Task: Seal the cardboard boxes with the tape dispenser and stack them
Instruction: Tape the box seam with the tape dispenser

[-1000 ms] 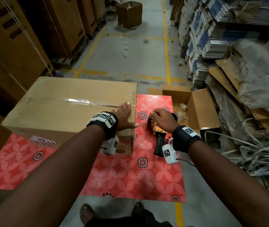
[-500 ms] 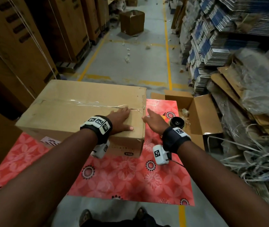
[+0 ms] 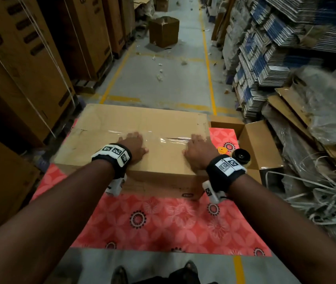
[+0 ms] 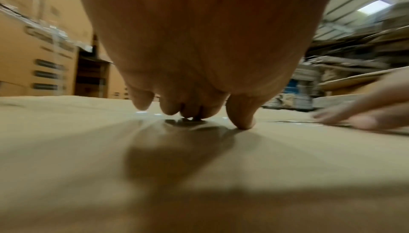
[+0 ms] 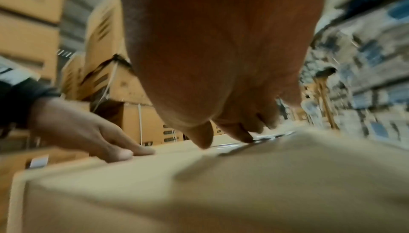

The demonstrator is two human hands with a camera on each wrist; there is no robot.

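Observation:
A large closed cardboard box (image 3: pixel 122 124) lies on a red patterned mat (image 3: pixel 163 222), with clear tape (image 3: pixel 169 140) along its top seam. My left hand (image 3: pixel 132 143) lies flat on the taped seam near the middle, fingertips (image 4: pixel 192 116) pressing the tape. At the box's right end my right hand (image 3: pixel 196 147) presses down on the tape too, fingers (image 5: pixel 241 135) straight. The tape dispenser (image 3: pixel 240 156) lies on the mat just right of the box, held by neither hand, partly hidden behind my right wrist.
An open smaller cardboard box (image 3: pixel 257 144) stands right of the mat. Tall cartons (image 3: pixel 19 58) line the left side. Stacked flat packs (image 3: pixel 265 58), loose cardboard and plastic strapping (image 3: pixel 316 197) crowd the right. Another open box (image 3: pixel 164 31) stands in the aisle ahead.
My right hand left the tape dispenser on the mat and came onto the box's right end. My left hand slid left along the taped seam.

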